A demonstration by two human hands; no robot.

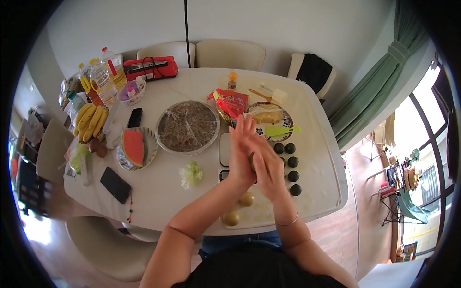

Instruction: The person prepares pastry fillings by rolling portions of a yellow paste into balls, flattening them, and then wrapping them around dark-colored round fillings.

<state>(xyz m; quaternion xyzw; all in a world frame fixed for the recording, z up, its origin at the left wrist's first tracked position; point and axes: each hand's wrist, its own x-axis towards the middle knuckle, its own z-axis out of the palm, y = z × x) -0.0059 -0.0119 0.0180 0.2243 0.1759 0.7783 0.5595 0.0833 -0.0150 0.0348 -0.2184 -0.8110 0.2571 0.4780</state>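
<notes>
Over the right part of the table, my left hand [241, 154] and my right hand [269, 168] are pressed palm to palm, fingers stretched and pointing away from me. A sliver of something dark and round shows between the palms; most of it is hidden. Beneath them lies a white kitchen scale [224, 148], partly covered. Several dark green balls [293, 176] stand in rows just right of my hands. Two yellowish balls, a nearer one [230, 218] and a farther one [246, 199], rest close to my forearms.
A large bowl of brown filling [188, 127] under cling film stands left of centre. Beyond my hands are a red bag [232, 102], a patterned plate [287, 121] and a green spatula [280, 130]. Crumpled plastic [191, 175], watermelon [134, 148], a phone [115, 185] and bananas [90, 122] sit left.
</notes>
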